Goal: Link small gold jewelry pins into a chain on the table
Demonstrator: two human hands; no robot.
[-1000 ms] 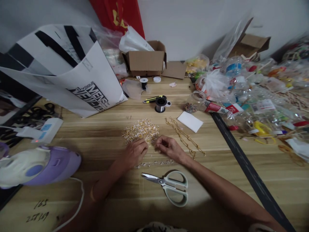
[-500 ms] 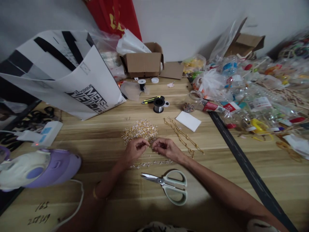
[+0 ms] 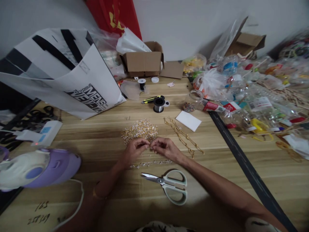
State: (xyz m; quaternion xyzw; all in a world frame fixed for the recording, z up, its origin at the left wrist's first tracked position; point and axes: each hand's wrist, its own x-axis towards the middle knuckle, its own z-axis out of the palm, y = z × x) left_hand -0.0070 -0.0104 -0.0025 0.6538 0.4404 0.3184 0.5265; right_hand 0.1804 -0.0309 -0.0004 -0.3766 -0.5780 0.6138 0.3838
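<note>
My left hand [image 3: 136, 149] and my right hand [image 3: 164, 147] meet over the table, fingertips pinched and nearly touching. Whatever is between the fingers is too small to name. Just beyond them lies a heap of gold and clear beaded chain [image 3: 142, 127], its near edge partly hidden by my hands. Nearer to me, a silvery beaded strand [image 3: 151, 164] stretches across the wood, below a short thin chain [image 3: 145, 155]. Scissors with pale green handles [image 3: 166, 186] rest in front, blades pointing left. Two gold chains [image 3: 184, 138] lie right of my right hand.
Behind the heap are a spool of silver wire [image 3: 158, 105], a yellow-black cutter knife [image 3: 152, 99] and a white card [image 3: 188, 121]. A large white bag [image 3: 96, 80] and a purple-white appliance [image 3: 55, 167] stand left. Plastic bottles [image 3: 260, 93] crowd the right, beyond a dark strip [image 3: 241, 161].
My two hands have drawn very slightly closer, and the fingertips have shifted a little. The chains, scissors and spool stay where they were.
</note>
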